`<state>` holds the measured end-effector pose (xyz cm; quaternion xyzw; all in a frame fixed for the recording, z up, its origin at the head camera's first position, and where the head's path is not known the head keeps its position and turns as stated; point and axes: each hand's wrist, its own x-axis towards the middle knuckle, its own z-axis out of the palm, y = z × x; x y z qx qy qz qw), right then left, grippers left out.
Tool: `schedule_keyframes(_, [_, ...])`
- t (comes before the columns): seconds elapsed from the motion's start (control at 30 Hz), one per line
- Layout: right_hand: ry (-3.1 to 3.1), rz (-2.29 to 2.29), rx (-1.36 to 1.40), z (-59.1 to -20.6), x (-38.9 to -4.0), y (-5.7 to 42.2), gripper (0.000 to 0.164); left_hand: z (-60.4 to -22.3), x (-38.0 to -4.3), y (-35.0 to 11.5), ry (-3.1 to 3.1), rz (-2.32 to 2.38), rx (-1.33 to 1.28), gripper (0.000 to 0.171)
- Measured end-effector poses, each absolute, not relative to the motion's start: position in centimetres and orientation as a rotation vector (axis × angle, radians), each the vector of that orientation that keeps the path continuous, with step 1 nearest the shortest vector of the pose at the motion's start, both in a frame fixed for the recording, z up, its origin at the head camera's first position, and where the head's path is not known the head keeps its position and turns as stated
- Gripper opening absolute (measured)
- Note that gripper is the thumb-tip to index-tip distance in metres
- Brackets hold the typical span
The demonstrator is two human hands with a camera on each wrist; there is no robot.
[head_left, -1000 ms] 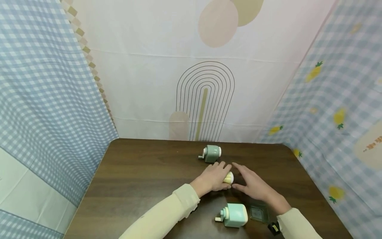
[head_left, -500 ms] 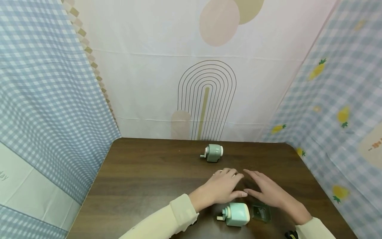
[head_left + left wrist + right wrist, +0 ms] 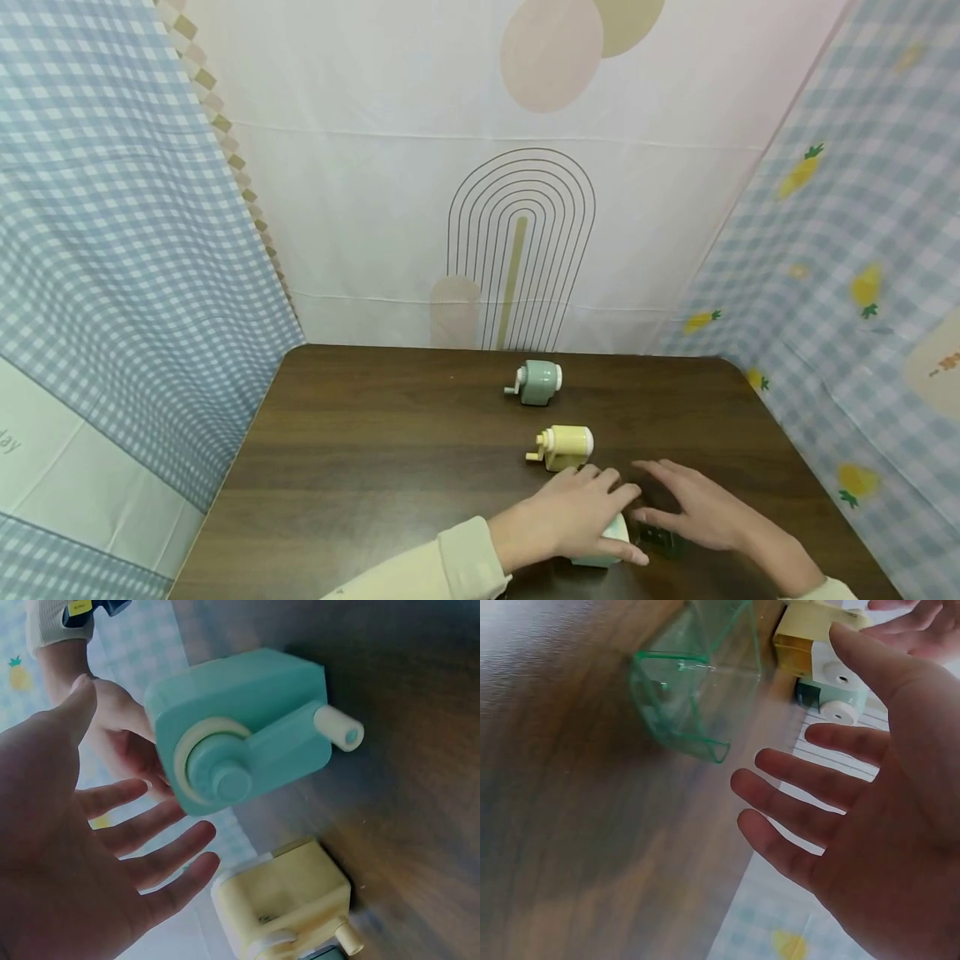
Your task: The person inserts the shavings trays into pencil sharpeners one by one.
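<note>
My left hand [image 3: 570,518] hovers over the mint-green crank pencil sharpener [image 3: 244,727], its fingers spread and parted from the thumb. In the head view the hand covers most of that sharpener; the left wrist view shows its crank and round front. My right hand [image 3: 705,510] has its fingers extended beside a see-through green plastic drawer [image 3: 694,690]. The drawer lies on the table, and the hand partly hides it in the head view. A yellow crank pencil sharpener [image 3: 568,447] stands just beyond my left fingers.
Farther back on the dark wooden table [image 3: 375,433] stands a grey-green crank pencil sharpener [image 3: 540,382]. A white patterned cloth [image 3: 360,208] hangs behind the table, with blue checked cloth [image 3: 150,208] on both sides.
Both hands have moved back from the yellow pencil sharpener toward the near edge, uncovering it. My left hand is now over the mint-green sharpener, my right hand farther right by the drawer.
</note>
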<state>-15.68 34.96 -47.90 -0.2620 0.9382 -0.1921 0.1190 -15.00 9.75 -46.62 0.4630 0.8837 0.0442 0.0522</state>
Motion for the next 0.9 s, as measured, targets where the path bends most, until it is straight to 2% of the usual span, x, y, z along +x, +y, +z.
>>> schedule_keyframes(0.27, [2.698,-0.617,-0.775,-48.9,-14.2,35.7,0.079,-47.4,-14.5,10.2,2.624,0.153,1.352,0.08])
schedule_keyframes(0.53, [2.657,-0.611,-0.681,-49.9,-13.7,36.3,0.08,-47.9,-14.1,10.3,2.636,0.132,1.324,0.065])
schedule_keyframes(0.73, [2.704,-0.601,-0.698,-50.3,-13.4,36.5,0.075,-48.4,-14.0,10.3,2.612,0.166,1.291,0.059])
schedule_keyframes(0.9, [2.736,-0.624,-0.7,-50.7,-13.2,36.6,0.067,-48.8,-14.0,10.5,2.576,0.162,1.248,0.061])
